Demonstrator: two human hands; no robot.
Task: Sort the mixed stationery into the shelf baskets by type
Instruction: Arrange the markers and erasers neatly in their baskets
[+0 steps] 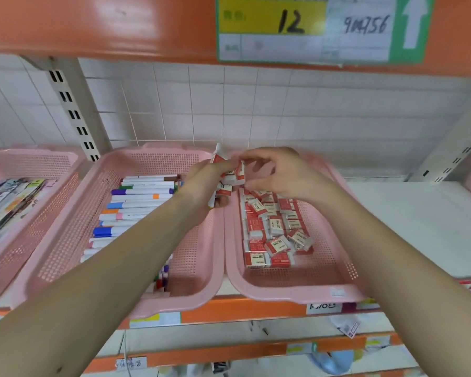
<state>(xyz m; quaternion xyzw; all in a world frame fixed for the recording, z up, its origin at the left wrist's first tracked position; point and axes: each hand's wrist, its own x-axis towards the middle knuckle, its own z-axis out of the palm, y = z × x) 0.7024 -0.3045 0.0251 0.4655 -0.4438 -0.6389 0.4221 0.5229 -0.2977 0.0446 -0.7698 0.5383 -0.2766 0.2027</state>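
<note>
Above the seam where two pink baskets met, the left hand (pixel 201 183) gripped a handful of erasers (pixel 223 190), its fingers curled round the red-and-white blocks. Just beside it the right hand (pixel 280 175) pinched a single eraser (pixel 240 171) between thumb and fingertips, close against the handful. That eraser seemed to stand roughly on end, though it was blurred.

Below the right hand the eraser pile (pixel 272 229) lay in the eraser basket (pixel 297 293), the blocks pointing every which way, some flat and some tilted. They sat left of centre and toward the back, with bare mesh showing along the front wall and the right side.

Under the left forearm, the markers (pixel 139 198) lay in the marker basket (pixel 191 303) with their long axes running left to right, ranked one behind another. The two rims touched. A third basket (pixel 25 159) at far left held flat packets (pixel 8 202). White shelf board (pixel 419 227) stretched away to the right.
</note>
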